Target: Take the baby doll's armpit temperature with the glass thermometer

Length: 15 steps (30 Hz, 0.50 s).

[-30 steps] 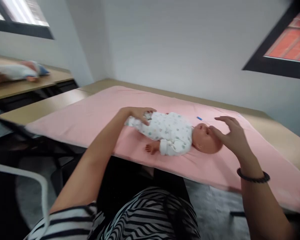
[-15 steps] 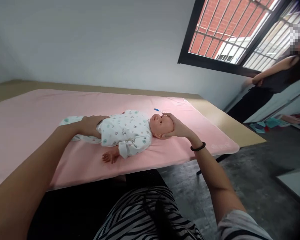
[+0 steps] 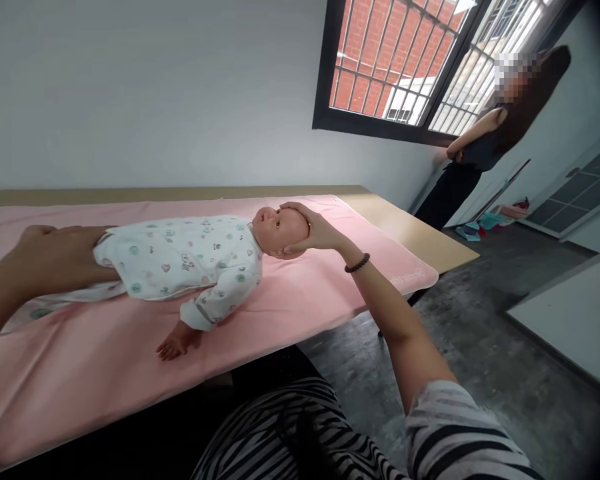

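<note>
A baby doll (image 3: 190,257) in a white printed outfit lies on its back on a pink sheet (image 3: 290,293), its head toward the right. My right hand (image 3: 316,230) cups the top of the doll's head, thumb at the near side and fingers over the far side. At the doll's hips, my left hand (image 3: 75,253) reaches in at the lower edge of the white top; its fingers are hidden there. One doll arm stretches toward the near edge of the sheet, palm and fingers showing.
The sheet covers most of a wooden table (image 3: 405,227) that stands against a wall. Behind is a barred window (image 3: 390,67). A person (image 3: 480,147) stands by the wall beyond the table's right end. Coloured cloths (image 3: 490,220) lie low near that wall.
My view has shifted, so the doll appears larger and farther left. Both hands stay at the doll's head and hips. The blue-tipped stick beside the head no longer shows.
</note>
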### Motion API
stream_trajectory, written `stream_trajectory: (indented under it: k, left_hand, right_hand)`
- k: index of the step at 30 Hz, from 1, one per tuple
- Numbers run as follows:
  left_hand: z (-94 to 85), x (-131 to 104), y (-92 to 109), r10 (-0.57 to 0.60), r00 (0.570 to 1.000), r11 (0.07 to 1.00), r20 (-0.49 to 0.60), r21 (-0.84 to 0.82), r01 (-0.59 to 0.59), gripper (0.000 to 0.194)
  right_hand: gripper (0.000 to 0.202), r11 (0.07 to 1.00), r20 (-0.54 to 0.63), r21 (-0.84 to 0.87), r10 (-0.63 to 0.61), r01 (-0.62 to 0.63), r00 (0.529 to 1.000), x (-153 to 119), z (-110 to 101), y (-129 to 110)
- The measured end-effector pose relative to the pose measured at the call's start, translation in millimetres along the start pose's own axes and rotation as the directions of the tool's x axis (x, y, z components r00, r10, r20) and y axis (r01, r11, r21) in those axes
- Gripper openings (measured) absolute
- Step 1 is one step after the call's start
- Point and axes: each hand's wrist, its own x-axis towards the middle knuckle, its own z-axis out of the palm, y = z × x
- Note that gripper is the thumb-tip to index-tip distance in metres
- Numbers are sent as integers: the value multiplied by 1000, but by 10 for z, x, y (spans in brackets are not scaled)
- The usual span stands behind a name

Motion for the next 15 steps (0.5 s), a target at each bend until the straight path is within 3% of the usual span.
stream_trajectory:
  k: [4, 10, 15]
  left_hand:
    - [63, -21, -23, -58, 997, 998, 59, -8, 59, 96]
    - [417, 58, -89, 28, 987, 993, 158, -114, -10, 87]
    - [517, 81, -85, 1, 975, 980, 220, -193, 43, 96]
  right_hand:
    - [93, 1000, 40, 15, -11, 10, 999, 119, 61, 83]
    - [88, 1000, 84, -4, 19, -19, 996, 221, 213, 332]
    - [92, 1000, 130, -5, 28, -27, 991, 213, 223, 436]
